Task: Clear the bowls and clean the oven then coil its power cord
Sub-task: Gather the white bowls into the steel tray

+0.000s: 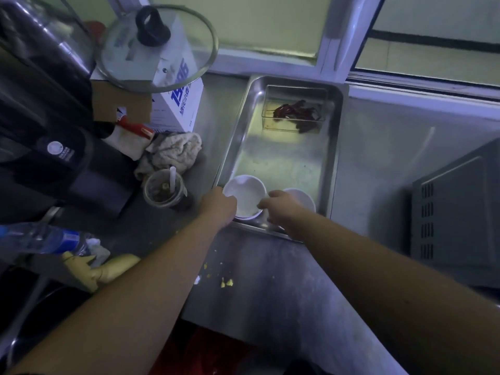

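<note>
Though dim, round glossy bowls (244,194)

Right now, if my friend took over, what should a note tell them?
Left hand grips the left bowl's rim. Right hand reaches between it and the right bowl; its grip cannot be told.
Both bowls sit at the tray's near end.
Oven stands to the right, untouched.
Done: bowls are in the tray.
Left: clean the oven, coil its cord, which is not in view.
</note>
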